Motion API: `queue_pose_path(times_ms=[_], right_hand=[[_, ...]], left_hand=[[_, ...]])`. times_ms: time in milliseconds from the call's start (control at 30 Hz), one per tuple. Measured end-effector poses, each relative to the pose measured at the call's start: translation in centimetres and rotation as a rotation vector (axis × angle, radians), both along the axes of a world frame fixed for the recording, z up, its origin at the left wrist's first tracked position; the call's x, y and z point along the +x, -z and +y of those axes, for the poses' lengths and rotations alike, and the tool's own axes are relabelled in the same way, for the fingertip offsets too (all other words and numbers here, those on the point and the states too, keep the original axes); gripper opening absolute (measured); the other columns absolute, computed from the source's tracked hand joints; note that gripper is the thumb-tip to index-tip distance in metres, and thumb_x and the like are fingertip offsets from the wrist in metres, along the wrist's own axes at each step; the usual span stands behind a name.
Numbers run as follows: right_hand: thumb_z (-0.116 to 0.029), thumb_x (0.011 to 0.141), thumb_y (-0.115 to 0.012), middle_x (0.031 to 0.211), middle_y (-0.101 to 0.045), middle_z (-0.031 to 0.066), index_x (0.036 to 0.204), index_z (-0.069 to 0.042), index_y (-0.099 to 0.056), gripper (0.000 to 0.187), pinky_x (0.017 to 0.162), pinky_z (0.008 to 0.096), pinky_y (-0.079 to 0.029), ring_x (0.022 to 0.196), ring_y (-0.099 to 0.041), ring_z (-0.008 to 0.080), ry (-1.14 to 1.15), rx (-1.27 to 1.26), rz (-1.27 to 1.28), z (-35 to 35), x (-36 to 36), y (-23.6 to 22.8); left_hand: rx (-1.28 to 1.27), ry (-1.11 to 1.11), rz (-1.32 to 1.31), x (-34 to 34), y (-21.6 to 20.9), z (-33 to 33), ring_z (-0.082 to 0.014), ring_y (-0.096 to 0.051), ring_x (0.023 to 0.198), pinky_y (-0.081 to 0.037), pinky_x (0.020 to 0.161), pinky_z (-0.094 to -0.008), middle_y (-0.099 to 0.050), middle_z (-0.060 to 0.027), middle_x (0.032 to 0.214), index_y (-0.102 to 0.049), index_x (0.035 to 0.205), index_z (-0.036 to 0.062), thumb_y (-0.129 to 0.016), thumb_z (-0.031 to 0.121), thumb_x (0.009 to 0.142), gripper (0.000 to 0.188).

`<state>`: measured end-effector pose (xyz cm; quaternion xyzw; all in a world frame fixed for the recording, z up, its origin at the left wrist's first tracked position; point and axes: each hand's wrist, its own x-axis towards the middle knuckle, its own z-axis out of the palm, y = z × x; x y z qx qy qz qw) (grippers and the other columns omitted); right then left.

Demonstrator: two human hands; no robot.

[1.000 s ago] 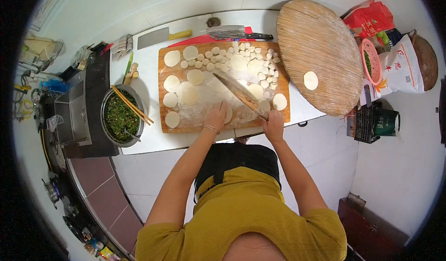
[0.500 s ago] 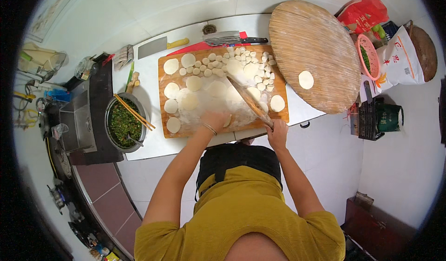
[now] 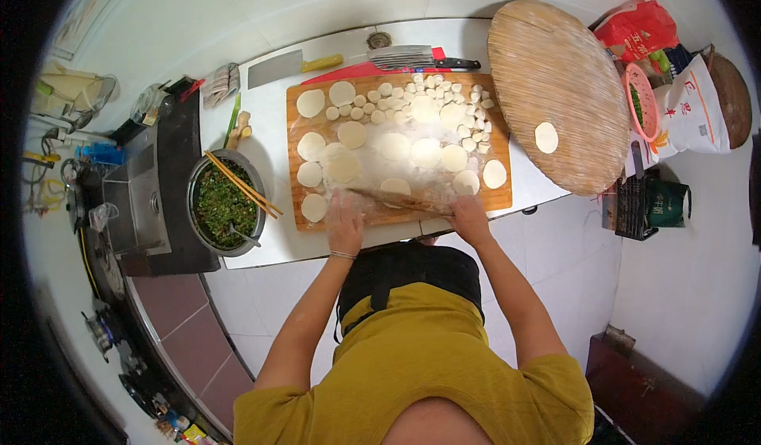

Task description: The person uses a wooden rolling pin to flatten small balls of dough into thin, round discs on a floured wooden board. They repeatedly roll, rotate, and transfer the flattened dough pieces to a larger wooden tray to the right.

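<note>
A wooden rolling pin [image 3: 420,203] lies crosswise near the front edge of a floured wooden board [image 3: 499,195]. My right hand [image 3: 469,218] grips its right end. The other end meets my left hand [image 3: 346,221], whose fingers are slightly blurred and closed over the wood. Beneath and just behind the pin is a flat dough round [image 3: 395,186]. More rolled dough wrappers [image 3: 352,134] spread over the board, some at its left side. Small dough pieces [image 3: 469,120] cluster at the back right.
Left of the board stands a metal bowl of chopped green filling [image 3: 226,207], with chopsticks [image 3: 242,183] across it. A cleaver [image 3: 276,70] and another knife [image 3: 412,59] lie behind. At right, a round woven tray [image 3: 555,72] carries one wrapper [image 3: 546,137].
The rolling pin has swung from a slant to nearly crosswise and come nearer me. My left hand has moved from the dough onto its left end. The view has shifted slightly.
</note>
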<state>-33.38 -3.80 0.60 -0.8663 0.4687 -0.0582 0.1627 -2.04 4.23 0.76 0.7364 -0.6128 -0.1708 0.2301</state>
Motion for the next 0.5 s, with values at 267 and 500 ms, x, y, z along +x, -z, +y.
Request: queue_pose_path(times_ms=[267,500], right_hand=[[-0.033,0.082,-0.059,0.144,-0.033,0.0204,0.141,-0.011,-0.035,0.067,0.105,0.0551,-0.025,0.132,-0.029,0.0396,0.265,-0.163,0.032,-5.8,5.7,-0.2],[-0.031,0.08,-0.061,0.137,-0.04,0.0205,0.139,-0.01,-0.038,0.066,0.105,0.0549,-0.026,0.128,-0.036,0.0386,0.216,-0.079,0.127,0.8,5.1,-1.2]], left_hand=[[0.106,0.238,-0.188,1.5,2.1,-9.4,-0.0336,-0.02,0.141,-0.019,0.114,-0.0468,-0.019,-0.0164,0.153,-0.025,0.146,0.0066,-0.05,0.041,0.09,0.07],[0.249,0.369,-0.212,3.1,1.6,-3.2,-0.0334,-0.02,0.141,-0.017,0.114,-0.0471,-0.018,-0.0171,0.154,-0.025,0.146,0.0082,-0.053,0.041,0.088,0.072]])
